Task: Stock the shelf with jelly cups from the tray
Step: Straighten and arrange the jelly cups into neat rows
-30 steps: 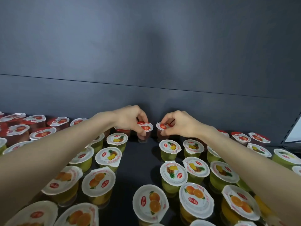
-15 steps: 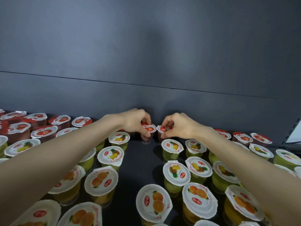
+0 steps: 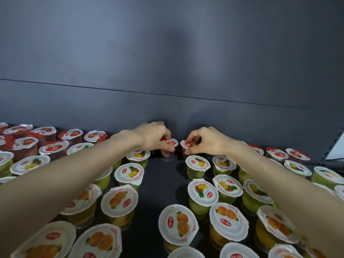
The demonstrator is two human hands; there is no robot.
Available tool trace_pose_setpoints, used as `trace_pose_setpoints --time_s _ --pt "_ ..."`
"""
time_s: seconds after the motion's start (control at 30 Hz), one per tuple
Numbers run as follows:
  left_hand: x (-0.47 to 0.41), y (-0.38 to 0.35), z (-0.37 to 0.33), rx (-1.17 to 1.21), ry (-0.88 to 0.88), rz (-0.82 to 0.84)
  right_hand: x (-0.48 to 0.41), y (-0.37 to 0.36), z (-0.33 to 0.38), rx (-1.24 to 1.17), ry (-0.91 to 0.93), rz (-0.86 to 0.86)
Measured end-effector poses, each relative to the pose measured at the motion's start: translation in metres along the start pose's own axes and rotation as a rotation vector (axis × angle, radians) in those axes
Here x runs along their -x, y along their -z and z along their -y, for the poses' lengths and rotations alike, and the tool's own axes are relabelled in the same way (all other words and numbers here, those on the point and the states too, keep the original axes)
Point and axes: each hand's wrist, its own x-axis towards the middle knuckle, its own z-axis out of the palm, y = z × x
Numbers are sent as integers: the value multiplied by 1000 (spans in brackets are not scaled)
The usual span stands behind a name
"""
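Observation:
Both arms reach to the back of the dark shelf [image 3: 160,183]. My left hand [image 3: 152,135] pinches the rim of a strawberry jelly cup [image 3: 170,146], whose base stands on the shelf. Just to its right, my right hand [image 3: 206,140] pinches a second strawberry cup [image 3: 188,145], its lower part hidden behind a pineapple cup. The two cups stand side by side near the back wall, a small gap between them. The tray is out of sight.
Rows of cups fill both sides: strawberry cups [image 3: 54,148] at the back, pineapple cups [image 3: 202,190] in the middle, orange cups [image 3: 178,222] nearest me. A bare lane of shelf runs up the centre. A dark back panel [image 3: 167,71] closes the shelf; a shelf-end bracket [image 3: 335,146] stands far right.
Both hands have gone slightly lower with their strawberry cups, and the two cups have come closer together at the back of the shelf. The view shifted a little.

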Motion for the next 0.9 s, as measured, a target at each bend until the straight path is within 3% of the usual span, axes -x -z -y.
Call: trace_pose_setpoints --time_s 0.3,0.43,0.67,0.9 --pt "21 12 -28 297 -160 -56 48 24 -8 39 -9 -146" --pt "23 11 -53 342 -207 -12 72 28 -19 41 -44 -94" --pt "16 6 -76 280 -192 205 86 29 -25 -19 -68 18" --pt "16 -1 -78 326 -178 199 81 20 -27 -20 -65 88"
